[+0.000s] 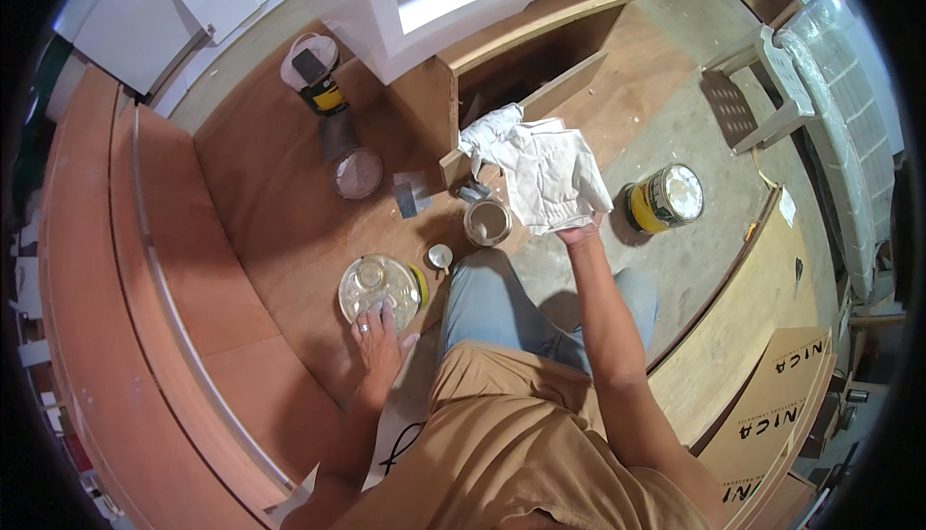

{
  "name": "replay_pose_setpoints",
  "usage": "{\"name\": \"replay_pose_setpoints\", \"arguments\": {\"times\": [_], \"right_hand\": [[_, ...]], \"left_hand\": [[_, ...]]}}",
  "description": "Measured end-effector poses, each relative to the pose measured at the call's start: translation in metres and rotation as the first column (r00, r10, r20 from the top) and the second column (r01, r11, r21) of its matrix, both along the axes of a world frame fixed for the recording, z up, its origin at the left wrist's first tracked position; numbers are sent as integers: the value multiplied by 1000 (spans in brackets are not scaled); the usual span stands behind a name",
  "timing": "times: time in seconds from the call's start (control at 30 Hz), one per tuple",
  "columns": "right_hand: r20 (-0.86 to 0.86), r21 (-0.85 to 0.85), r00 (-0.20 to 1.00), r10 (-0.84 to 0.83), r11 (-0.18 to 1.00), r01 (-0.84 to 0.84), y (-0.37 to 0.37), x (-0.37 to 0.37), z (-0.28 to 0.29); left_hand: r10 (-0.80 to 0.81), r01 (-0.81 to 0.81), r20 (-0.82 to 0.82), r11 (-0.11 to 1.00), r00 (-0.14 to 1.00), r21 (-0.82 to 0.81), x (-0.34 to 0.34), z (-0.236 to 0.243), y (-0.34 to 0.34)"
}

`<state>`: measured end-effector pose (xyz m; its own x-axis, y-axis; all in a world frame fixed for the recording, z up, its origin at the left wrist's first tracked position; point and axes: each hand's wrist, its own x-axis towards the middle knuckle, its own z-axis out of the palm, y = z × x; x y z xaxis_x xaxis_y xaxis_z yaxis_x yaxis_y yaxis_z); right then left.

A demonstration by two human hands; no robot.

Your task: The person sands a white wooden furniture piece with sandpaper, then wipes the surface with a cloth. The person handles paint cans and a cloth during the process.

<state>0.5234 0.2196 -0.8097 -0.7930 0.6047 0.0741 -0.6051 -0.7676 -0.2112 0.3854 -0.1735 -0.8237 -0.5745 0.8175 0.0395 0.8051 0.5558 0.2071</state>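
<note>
My right hand (pixel 581 233) grips the lower edge of a white cloth (pixel 555 173), its fingers mostly hidden underneath. The cloth hangs spread out, reaching toward the front of a wooden box. At the left, my left hand (pixel 378 339) rests with fingers stretched over the near rim of a wide, round can (pixel 405 300) with a pale, glossy top, its thumb apart. Between the hands, by my knee, stand an open jar (pixel 487 222) of greyish-brown stuff and a small white cup (pixel 440 257) with a stick-like handle.
An open-fronted wooden box (pixel 424 96) stands ahead under a white panel. Dark abrasive sheets (pixel 405 198) and a pinkish round lid (pixel 358 173) lie on the brown board. Paint cans stand at right (pixel 666 197) and far left (pixel 323 91). A plastic chair (pixel 776 77) stands far right.
</note>
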Motion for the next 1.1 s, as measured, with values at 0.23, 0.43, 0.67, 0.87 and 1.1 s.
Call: {"name": "replay_pose_setpoints", "arguments": {"times": [0.23, 0.43, 0.67, 0.87, 1.1], "right_hand": [[48, -300, 996, 77, 952, -59, -88, -29, -9], [115, -300, 954, 277, 925, -233, -129, -48, -23], [166, -135, 882, 440, 897, -422, -164, -74, -41], [51, -162, 892, 448, 885, -436, -190, -88, -43], [183, -300, 938, 295, 925, -233, -168, -108, -52]], "left_hand": [[-110, 110, 12, 993, 994, -41, -20, -17, -6], [-202, 205, 81, 978, 976, -27, -45, 4, -17], [-459, 457, 165, 888, 873, 53, -80, 101, -15], [-592, 586, 199, 805, 781, 96, -92, 159, 1], [-647, 658, 140, 751, 750, -58, -91, 127, -11]]}}
